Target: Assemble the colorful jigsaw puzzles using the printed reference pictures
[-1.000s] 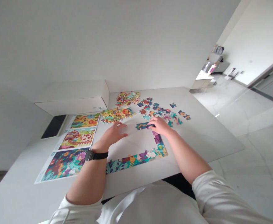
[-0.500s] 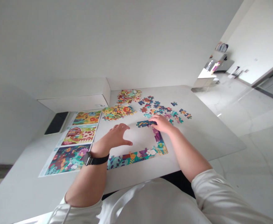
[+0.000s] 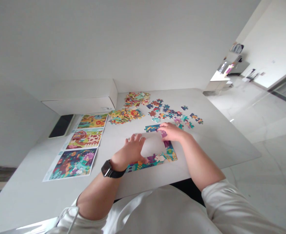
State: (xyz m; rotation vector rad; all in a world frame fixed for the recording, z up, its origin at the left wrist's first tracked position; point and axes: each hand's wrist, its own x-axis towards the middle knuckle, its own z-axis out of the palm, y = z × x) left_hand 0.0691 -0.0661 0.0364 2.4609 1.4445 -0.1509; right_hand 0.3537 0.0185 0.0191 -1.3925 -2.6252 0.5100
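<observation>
On the pale tabletop, I see the partial puzzle border at five o'clock; left hand, grip spread apart, at its nine; right hand at its two, grip closure I can't tell.

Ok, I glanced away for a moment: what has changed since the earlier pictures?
The left hand has moved right and toward the white shirt, its thumb now over the puzzle's bottom strip. The right hand stays at the puzzle's upper-right corner; the loose pieces and printed pictures lie as before.
</observation>
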